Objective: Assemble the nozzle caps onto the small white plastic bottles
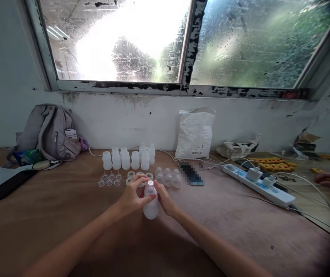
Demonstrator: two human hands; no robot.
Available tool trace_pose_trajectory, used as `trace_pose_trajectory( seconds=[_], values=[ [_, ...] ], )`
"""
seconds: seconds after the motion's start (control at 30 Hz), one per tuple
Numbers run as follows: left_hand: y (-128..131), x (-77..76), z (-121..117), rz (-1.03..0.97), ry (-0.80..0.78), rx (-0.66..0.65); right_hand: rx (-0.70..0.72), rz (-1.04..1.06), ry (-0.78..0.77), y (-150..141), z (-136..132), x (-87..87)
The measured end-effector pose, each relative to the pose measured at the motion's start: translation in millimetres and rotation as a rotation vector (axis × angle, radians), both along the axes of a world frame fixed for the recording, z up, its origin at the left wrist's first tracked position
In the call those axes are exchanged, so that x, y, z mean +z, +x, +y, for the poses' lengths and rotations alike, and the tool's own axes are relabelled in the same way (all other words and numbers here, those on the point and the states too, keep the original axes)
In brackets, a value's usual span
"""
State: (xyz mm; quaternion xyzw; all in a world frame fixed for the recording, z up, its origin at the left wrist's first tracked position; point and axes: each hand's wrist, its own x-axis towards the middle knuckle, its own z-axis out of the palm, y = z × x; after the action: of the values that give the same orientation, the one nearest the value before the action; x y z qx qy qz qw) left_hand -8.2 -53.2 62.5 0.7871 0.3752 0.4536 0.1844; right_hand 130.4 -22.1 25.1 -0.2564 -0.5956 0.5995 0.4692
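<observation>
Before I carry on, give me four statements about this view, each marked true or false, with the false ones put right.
1. The left hand and right hand are on the same bottle. True.
2. The white bag stands left of the power strip. True.
3. That strip is black. False: it is white.
4. The backpack is right of the white bag. False: the backpack is to its left.

- Right of the held bottle (pixel 150 209), past the right forearm (pixel 205 238), open tabletop (pixel 225 215) runs to the power strip (pixel 257 185) and its cords (pixel 303 176)!
- Left of the bottle, passing room too, short of the clear nipples (pixel 109 181).
- Behind it, rings (pixel 130 174) crowd in, perhaps more hidden; white bottles (pixel 126 161) wall off beyond.
- Behind-right, clear cups (pixel 167 179) block.
</observation>
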Motion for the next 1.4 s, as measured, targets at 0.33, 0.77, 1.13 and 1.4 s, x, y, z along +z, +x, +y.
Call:
trace_pose_trajectory(
  seconds=[0.33, 0.77, 1.13, 1.4],
  values=[
    [-34, 46.8, 26, 0.111, -0.251, -0.123, -0.010, -0.067, -0.086, 19, 17, 2.9],
    [-92, 116.8, 228, 0.107, -0.050, 0.433, -0.213, -0.201, -0.094, 25, 42, -25.4],
    [-65, 56.7, 264, 0.430, -0.243, 0.376, -0.246, -0.276, -0.076, 23, 46, -29.9],
    [-66, 45.3, 260, 0.500, -0.293, 0.328, -0.239, -0.268, -0.069, 23, 46, -31.4]
  ],
)
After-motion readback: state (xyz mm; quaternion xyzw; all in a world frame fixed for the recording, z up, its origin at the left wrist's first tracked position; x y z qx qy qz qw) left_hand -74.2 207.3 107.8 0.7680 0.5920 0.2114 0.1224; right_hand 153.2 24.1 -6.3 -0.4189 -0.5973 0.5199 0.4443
